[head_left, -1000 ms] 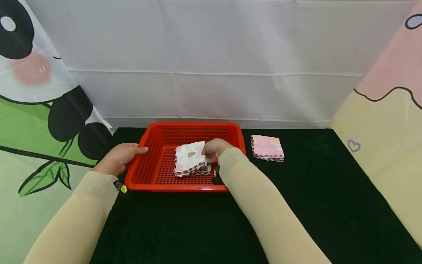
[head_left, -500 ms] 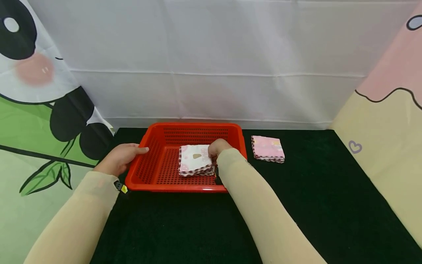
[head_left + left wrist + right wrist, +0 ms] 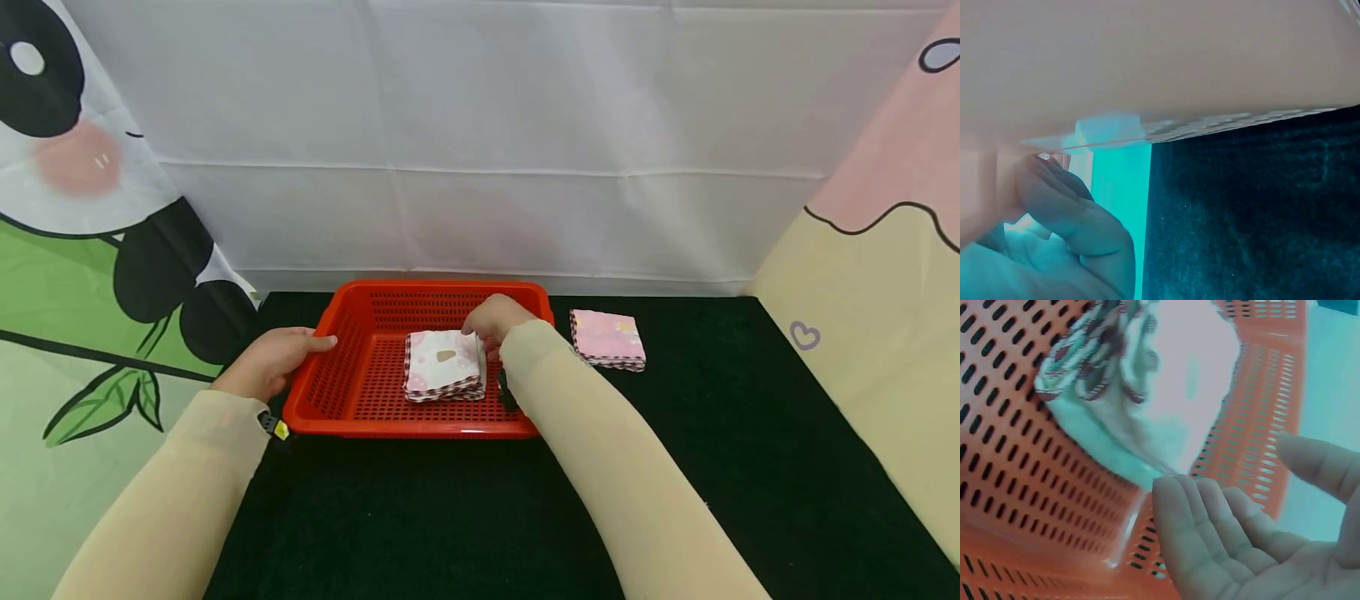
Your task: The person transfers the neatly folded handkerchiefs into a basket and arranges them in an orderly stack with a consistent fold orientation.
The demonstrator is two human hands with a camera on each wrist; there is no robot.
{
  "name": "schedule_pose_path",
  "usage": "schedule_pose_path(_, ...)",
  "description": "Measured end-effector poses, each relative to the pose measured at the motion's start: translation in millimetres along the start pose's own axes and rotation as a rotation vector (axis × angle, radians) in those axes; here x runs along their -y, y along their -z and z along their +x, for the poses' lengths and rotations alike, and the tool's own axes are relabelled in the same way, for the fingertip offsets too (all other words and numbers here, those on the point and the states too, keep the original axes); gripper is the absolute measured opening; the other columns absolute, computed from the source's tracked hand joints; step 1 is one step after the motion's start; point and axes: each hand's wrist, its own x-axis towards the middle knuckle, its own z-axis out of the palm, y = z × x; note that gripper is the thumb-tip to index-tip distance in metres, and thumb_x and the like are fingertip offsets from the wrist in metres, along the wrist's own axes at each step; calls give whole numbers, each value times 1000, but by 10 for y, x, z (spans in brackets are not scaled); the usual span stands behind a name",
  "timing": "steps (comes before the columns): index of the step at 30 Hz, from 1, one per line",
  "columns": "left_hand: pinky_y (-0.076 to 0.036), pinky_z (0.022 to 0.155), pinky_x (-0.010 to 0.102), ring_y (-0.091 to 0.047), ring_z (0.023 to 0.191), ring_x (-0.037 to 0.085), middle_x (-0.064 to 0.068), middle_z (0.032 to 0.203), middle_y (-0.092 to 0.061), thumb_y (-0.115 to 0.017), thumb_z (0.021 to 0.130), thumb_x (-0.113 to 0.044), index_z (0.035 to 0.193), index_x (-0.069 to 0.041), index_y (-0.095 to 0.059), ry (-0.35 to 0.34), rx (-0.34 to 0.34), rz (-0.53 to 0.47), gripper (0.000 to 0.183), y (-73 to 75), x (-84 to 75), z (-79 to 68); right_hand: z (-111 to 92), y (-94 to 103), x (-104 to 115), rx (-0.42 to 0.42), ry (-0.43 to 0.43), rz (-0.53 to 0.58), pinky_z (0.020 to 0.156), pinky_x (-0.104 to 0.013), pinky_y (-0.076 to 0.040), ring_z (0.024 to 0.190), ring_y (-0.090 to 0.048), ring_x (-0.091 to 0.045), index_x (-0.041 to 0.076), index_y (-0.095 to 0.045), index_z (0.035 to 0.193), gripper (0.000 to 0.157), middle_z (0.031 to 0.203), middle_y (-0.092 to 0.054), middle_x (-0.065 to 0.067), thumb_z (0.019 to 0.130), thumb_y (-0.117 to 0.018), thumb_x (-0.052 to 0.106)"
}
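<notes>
A red plastic basket (image 3: pixel 442 428) with slotted walls stands on the dark table. My left hand (image 3: pixel 272 360) holds its left rim, thumb over the edge; in the left wrist view the fingers (image 3: pixel 1079 219) curl at the basket's underside. Inside lies a folded white cloth (image 3: pixel 435 360) with pink spots and checked edges, several layers thick. My right hand (image 3: pixel 497 320) is at the cloth's right side. From the right wrist, its fingers (image 3: pixel 1210 519) look nearly straight with tips at the cloth's edge, and the thumb (image 3: pixel 1316 462) stands apart from it.
A folded pink cloth (image 3: pixel 607 335) with checked edges lies on the dark green tablecloth (image 3: pixel 420 517), right of the basket. A white fabric backdrop (image 3: pixel 495 150) hangs behind, and printed panels flank the table.
The white cloth has shifted right in the basket and straightened. My right hand has let go of it and moved slightly back, its fingers loosening. The left hand stays on the rim.
</notes>
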Motion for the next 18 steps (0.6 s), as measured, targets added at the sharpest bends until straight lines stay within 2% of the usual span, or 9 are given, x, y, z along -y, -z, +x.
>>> schedule_pose_path(2, -55, 98, 45, -71, 108, 25, 9, 131, -67, -68, 101, -37, 148, -9, -47, 0, 6, -4, 58, 7, -1, 11, -74, 61, 20, 53, 10, 86, 89, -45, -59, 114, -64, -36, 7, -62, 134, 42, 132, -61, -18, 97, -72, 25)
schedule_pose_path(7, -57, 94, 41, -71, 107, 24, 6, 127, -69, -67, 101, -36, 144, -11, -49, 3, 7, -21, 53, 24, 6, 27, -197, 230, 21, 177, 72, 223, 90, -46, -59, 122, -61, -36, 6, -58, 140, 50, 140, -57, -21, 99, -70, 31)
schedule_pose_path(11, -56, 95, 42, -71, 108, 24, 6, 128, -69, -68, 101, -36, 144, -12, -49, -4, 9, -35, 53, 19, 8, 28, -211, 381, -71, 197, 129, 285, 95, -47, -56, 123, -62, -38, 5, -54, 144, 52, 139, -58, -22, 101, -68, 32)
schedule_pose_path(14, -55, 97, 43, -71, 109, 24, 6, 129, -69, -68, 100, -36, 146, -11, -49, -4, 13, -38, 56, 9, 4, 20, -193, 491, -168, 211, 203, 354, 98, -48, -54, 120, -63, -38, 2, -52, 146, 52, 136, -59, -23, 103, -65, 28)
schedule_pose_path(18, -55, 96, 42, -71, 110, 24, 5, 129, -69, -68, 101, -36, 147, -11, -48, -6, 22, -36, 57, 5, -7, 8, -199, 651, -276, 173, 327, 438, 100, -45, -53, 116, -64, -36, -2, -51, 143, 48, 133, -60, -24, 105, -61, 26)
